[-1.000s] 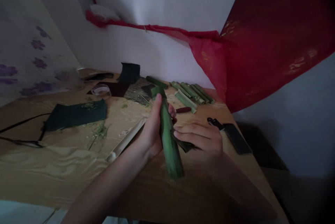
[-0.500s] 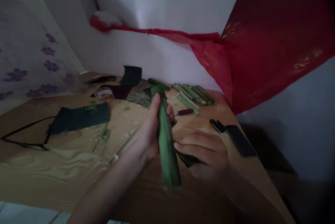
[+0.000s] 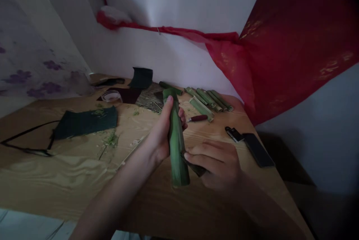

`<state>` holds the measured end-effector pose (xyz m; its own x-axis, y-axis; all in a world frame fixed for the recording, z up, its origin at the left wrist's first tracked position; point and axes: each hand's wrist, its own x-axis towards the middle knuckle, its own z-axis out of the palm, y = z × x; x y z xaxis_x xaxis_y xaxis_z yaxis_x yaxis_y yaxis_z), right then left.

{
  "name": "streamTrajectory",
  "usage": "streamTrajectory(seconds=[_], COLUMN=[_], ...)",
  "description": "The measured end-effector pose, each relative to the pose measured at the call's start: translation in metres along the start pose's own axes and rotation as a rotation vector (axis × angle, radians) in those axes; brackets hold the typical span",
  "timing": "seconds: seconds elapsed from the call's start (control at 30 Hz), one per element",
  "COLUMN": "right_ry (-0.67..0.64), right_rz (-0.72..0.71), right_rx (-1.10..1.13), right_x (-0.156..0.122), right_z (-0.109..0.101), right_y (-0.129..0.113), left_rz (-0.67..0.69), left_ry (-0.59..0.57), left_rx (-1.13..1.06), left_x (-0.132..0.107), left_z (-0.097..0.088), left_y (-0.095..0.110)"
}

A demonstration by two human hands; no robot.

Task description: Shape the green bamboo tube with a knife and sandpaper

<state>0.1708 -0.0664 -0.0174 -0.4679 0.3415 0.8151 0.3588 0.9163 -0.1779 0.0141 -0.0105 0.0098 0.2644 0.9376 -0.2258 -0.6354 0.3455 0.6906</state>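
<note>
The left hand [image 3: 162, 132] grips a green bamboo section [image 3: 176, 142] above the tabletop [image 3: 81, 176], its fingers mostly hidden behind. The right hand [image 3: 218, 160] pinches a partly concealed dark sheet [image 3: 198, 169] alongside. Long axis: fore-and-aft, far end slightly left.

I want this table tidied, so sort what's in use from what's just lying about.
In use:
green stalk, gripped by the left hand
dark patch, pinched in the right hand

Probably just lying about:
dark phone-like slab
small black item beside it
clear ring farther back
</note>
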Motion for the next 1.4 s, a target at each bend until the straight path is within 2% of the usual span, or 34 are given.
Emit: streamTrajectory(seconds=[0.23,0.33,0.4,0.5,0.57,0.67,0.77,0.83,0.97,1.07,1.17,1.3,1.4], right_ry=[0.135,0.154,0.087,-0.094,-0.115,0.024,0.135,0.173,0.205,0.285,0.349,0.317,0.234], right_rz=[0.111,0.109,0.049,-0.023,-0.022,0.012,0.043,0.060,0.156,0.216,0.193,0.089,0.047], right_rx=[-0.087,-0.051,0.020,0.057,0.046,0.034,-0.016,-0.048,-0.041,-0.094,-0.174,-0.226,-0.260], right_x=[0.002,0.002,0.002,-0.002,-0.004,-0.005,-0.001,0.002,0.006,0.005,0.005,0.007,0.009], right_z=[0.001,-0.003,-0.005,-0.004,0.001,0.010,0.014,0.012,0.000,-0.014,-0.022,-0.019,-0.014], right_y=[0.016,0.017,0.014,0.005,0.001,0.002,0.006,0.008,0.015,0.020,0.024,0.022,0.022], left_rz=[-0.155,-0.164,-0.135,0.005,0.067,0.118,0.127,0.084,-0.079,-0.113,-0.081,-0.060,-0.080], left_ry=[0.036,-0.007,-0.007,0.028,0.012,-0.006,0.022,0.018,-0.133,-0.186,-0.124,0.025,0.005], left_rx=[-0.012,0.015,0.033,0.040,0.051,0.110,0.140,0.150,0.130,0.075,0.104,0.215,0.199], left_x=[-0.009,-0.009,-0.008,-0.007,-0.008,-0.012,-0.013,-0.009,0.001,0.005,0.007,0.008,0.004], left_z=[0.009,0.009,0.007,0.005,0.004,0.005,0.006,0.004,-0.001,-0.002,-0.002,-0.005,-0.005], left_y=[-0.025,-0.024,-0.017,-0.001,0.006,0.005,-0.005,-0.011,-0.011,-0.007,-0.010,-0.024,-0.034])
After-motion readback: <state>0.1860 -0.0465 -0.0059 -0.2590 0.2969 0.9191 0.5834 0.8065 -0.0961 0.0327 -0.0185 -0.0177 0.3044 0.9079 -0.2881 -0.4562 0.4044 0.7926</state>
